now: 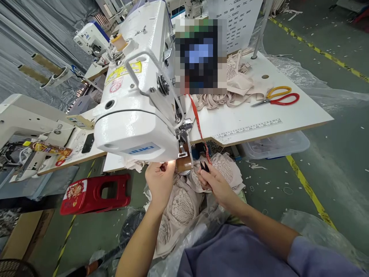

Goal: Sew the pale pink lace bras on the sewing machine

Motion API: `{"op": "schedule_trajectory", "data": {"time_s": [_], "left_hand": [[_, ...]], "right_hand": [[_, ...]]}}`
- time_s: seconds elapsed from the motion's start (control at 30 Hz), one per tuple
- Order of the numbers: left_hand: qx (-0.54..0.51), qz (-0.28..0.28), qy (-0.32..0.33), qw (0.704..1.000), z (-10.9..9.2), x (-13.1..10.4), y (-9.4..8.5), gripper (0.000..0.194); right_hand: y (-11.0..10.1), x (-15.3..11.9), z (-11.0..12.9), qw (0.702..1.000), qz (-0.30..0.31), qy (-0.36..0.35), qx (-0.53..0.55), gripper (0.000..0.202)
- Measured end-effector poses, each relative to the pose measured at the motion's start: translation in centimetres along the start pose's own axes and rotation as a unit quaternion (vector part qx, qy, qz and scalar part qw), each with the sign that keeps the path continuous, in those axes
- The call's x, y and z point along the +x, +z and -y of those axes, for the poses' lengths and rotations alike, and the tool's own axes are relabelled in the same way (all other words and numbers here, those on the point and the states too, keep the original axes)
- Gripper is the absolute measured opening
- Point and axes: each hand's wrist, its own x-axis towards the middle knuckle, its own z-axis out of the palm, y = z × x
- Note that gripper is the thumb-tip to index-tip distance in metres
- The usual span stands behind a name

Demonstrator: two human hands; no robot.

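Observation:
My left hand [159, 181] is raised under the head of a white sewing machine [135, 127], beside the lit needle area. Its fingers are pinched together, and what they hold, if anything, is hidden. To its right, my right hand [215, 182] is wrapped round a pair of thread snips [205, 167], whose dark tips point up. A red cord [197, 117] hangs down from the machine side to the snips. Beige lace bras [181, 204] lie below both hands, over the lap and clear plastic.
Yellow-and-red-handled scissors [281, 98] and a printed ruler strip [249, 129] are on the white table [300, 115]. Beige straps and fabric [240, 86] are heaped behind. A red stool [96, 194] stands on the floor at left. A clear plastic bin [276, 145] sits beneath the table.

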Motion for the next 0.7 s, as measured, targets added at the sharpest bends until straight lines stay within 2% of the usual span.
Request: {"op": "schedule_trajectory", "data": {"time_s": [0.17,0.27,0.4,0.53,0.63,0.7], "left_hand": [[0.004,0.01,0.006,1.0,-0.1,0.1,0.0,0.032],[0.007,0.012,0.017,1.0,-0.1,0.0,0.0,0.031],[0.037,-0.003,0.067,0.997,0.3,-0.1,0.0,0.03],[0.076,-0.022,0.127,0.989,0.7,0.1,0.0,0.032],[0.104,-0.04,0.179,0.978,1.0,0.3,0.0,0.034],[0.123,-0.055,0.236,0.962,1.3,0.4,-0.3,0.032]], "right_hand": [[0.4,1.4,1.3,0.983,-0.035,-0.099,-0.154,0.023],[0.9,3.2,1.9,0.952,-0.047,-0.168,-0.252,0.016],[1.3,5.8,2.0,0.87,-0.042,-0.326,-0.367,0.017],[1.2,6.9,1.7,0.774,-0.054,-0.458,-0.434,0.019],[1.0,7.2,1.8,0.714,-0.056,-0.499,-0.487,0.022],[0.9,7.3,2.0,0.702,-0.048,-0.494,-0.51,0.024]]}}
